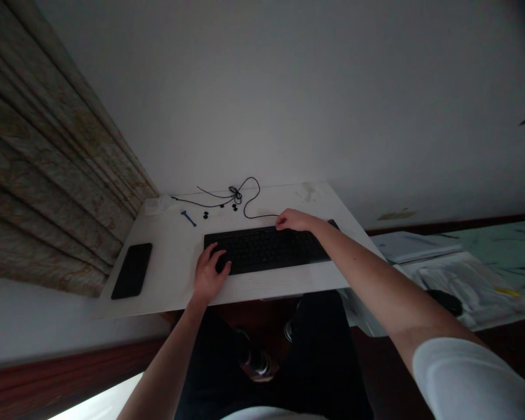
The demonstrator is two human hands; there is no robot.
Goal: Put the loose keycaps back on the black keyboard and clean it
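Observation:
A black computer keyboard (266, 249) lies across the white desk (170, 262). My left hand (209, 274) is curled around its near left corner. My right hand (295, 220) rests at the far edge, towards the right end, and a thin black cable (247, 201) runs from behind the keyboard up to those fingertips. The cable loops and bunches on the desk beyond the keyboard. I cannot tell whether my right hand pinches it. Several small black clips (205, 214) lie near the cable, with a small blue tool (188, 218) to their left.
A black smartphone (132, 271) lies face up at the desk's left end, below a pleated curtain (48, 163). A white wall (262, 105) stands behind the desk. Papers (459, 286) and a dark object (445, 302) lie lower to the right, beyond the desk edge.

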